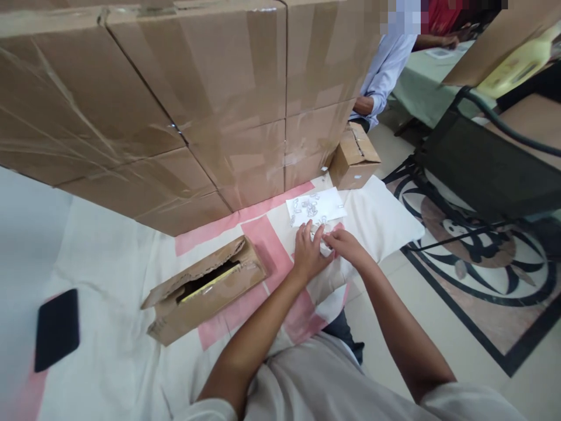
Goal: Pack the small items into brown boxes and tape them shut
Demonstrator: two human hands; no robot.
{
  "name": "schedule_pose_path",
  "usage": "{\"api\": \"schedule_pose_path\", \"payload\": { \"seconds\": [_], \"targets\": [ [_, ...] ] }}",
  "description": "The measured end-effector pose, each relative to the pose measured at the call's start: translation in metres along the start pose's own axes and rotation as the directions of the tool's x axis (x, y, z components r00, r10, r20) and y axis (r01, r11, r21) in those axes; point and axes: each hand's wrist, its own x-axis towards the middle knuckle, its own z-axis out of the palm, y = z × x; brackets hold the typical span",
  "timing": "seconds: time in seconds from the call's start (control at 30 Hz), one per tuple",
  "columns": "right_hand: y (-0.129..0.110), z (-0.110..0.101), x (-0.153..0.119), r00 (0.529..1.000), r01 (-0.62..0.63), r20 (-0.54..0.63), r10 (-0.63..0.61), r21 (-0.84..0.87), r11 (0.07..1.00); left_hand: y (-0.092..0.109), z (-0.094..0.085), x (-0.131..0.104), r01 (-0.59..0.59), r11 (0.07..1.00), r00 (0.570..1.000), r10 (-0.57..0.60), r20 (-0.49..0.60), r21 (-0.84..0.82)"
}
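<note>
Both hands meet over the cloth-covered table, just in front of a white sheet (322,204) scattered with several small clear pieces (310,206). My left hand (309,252) curls around a small white object (325,245), its fingers reaching the near edge of the sheet. From the right, my right hand (344,242) touches the same object with its fingertips pinched together. What the right fingertips grip is too small to make out. Part of the white object is hidden by the fingers.
Large taped cartons (236,88) form a wall behind. An opened long box (205,289) lies left of my hands, a dark phone-like slab (57,329) farther left. A small carton (355,156) stands near a person's sleeve (385,73). A chair (486,158) is at right.
</note>
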Motion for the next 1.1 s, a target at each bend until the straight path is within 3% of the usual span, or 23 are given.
{"api": "schedule_pose_path", "payload": {
  "seconds": [0.1, 0.3, 0.43, 0.57, 0.77, 0.9, 1.0, 1.1],
  "targets": [
    [0.006, -0.002, -0.009, 0.997, 0.038, -0.067, -0.037, 0.009, 0.999, -0.009, 0.007, 0.000, -0.056, 0.998, 0.998, 0.056, -0.036, 0.002],
    [0.027, 0.001, -0.039, 0.978, 0.093, -0.201, -0.060, 0.158, 0.983, -0.007, 0.004, -0.008, -0.059, 0.998, 0.997, 0.057, -0.049, -0.026],
    [0.041, 0.007, -0.054, 0.985, 0.091, -0.172, -0.027, 0.375, 0.923, -0.008, 0.004, -0.006, -0.043, 0.999, 0.999, 0.043, -0.014, -0.009],
    [0.049, 0.017, -0.052, 0.989, 0.022, -0.137, 0.056, 0.511, 0.859, -0.007, 0.003, -0.006, -0.050, 0.999, 0.999, 0.050, -0.016, -0.003],
    [0.062, 0.025, -0.039, 0.985, -0.006, -0.146, 0.088, 0.487, 0.874, -0.007, 0.006, -0.008, -0.045, 0.999, 0.998, 0.045, -0.048, 0.001],
    [0.062, 0.026, -0.046, 0.971, 0.084, -0.240, 0.023, 0.427, 0.900, -0.007, 0.004, -0.007, -0.044, 0.999, 0.999, 0.044, -0.028, -0.002],
    [0.056, 0.026, -0.057, 0.947, 0.187, -0.313, -0.067, 0.371, 0.910, -0.004, -0.008, -0.007, -0.066, 0.997, 0.995, 0.062, -0.077, -0.048],
    [0.043, 0.024, -0.072, 0.911, 0.304, -0.359, -0.203, 0.251, 0.919, 0.007, -0.032, -0.013, -0.127, 0.974, 0.990, 0.112, -0.090, -0.189]
  ]
}}
